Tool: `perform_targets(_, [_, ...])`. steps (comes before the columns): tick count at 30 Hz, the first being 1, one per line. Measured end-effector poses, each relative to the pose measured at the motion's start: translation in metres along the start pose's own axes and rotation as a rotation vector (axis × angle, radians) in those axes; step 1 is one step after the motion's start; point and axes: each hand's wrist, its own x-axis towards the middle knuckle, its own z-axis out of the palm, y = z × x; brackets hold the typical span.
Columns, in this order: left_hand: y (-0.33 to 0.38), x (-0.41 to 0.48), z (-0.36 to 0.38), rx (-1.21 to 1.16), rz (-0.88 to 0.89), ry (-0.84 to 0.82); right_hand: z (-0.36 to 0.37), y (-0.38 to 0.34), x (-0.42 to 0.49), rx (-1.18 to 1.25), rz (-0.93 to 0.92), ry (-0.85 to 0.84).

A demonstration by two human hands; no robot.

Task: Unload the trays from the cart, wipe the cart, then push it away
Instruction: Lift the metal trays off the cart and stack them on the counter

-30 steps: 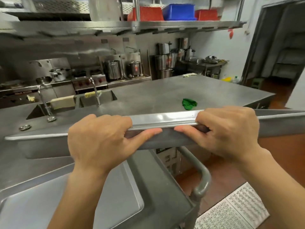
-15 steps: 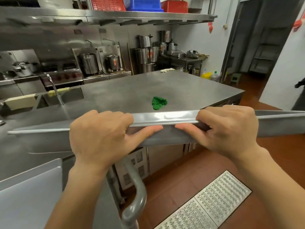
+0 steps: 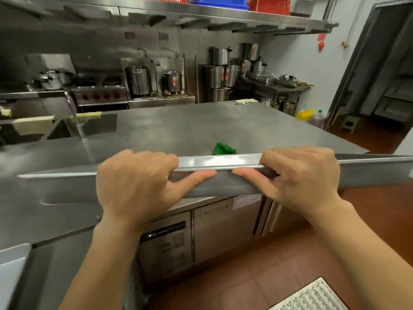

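Note:
A wide steel tray (image 3: 67, 186) hangs level in the air in front of me, its near rim across the middle of the view. My left hand (image 3: 134, 184) grips that rim left of centre, fingers over the top and thumb underneath. My right hand (image 3: 301, 177) grips the rim right of centre the same way. The tray's far side reaches over the near edge of the steel worktable (image 3: 190, 128). A crumpled green cloth (image 3: 223, 149) lies on the table just beyond the rim. Only a corner of the cart (image 3: 49, 276) and another tray (image 3: 11, 271) on it shows at the bottom left.
A sink (image 3: 89, 128) with a tap (image 3: 76, 117) is set in the table's left part. Cabinet doors (image 3: 223, 231) sit under the table. Pots and stoves line the back wall. A floor grate (image 3: 312, 298) lies at lower right; a doorway (image 3: 384, 86) opens at right.
The view has swung right, away from the cart: its handle and the tray on it have slid out at the bottom left. Both hands keep their grip on the lifted tray.

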Motion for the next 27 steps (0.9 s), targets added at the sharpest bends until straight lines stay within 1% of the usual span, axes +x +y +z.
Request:
perform_targets(8, [-0.037,0.025,0.098,0.149,-0.028,-0.044,0.143,0.044,0.032,0.159,-0.034,0.071])
perform_targets(16, [-0.085,0.051,0.205,0.322,-0.077,-0.099,0.300,0.079,0.077,0.337,-0.063,0.092])
perform_targets(22, [-0.132,0.048,0.268,0.413,-0.143,-0.144,0.395,0.074,0.108,0.445,-0.116,0.056])
perform_targets(27, [-0.191,0.033,0.324,0.435,-0.177,-0.156,0.478,0.049,0.129,0.483,-0.101,0.038])
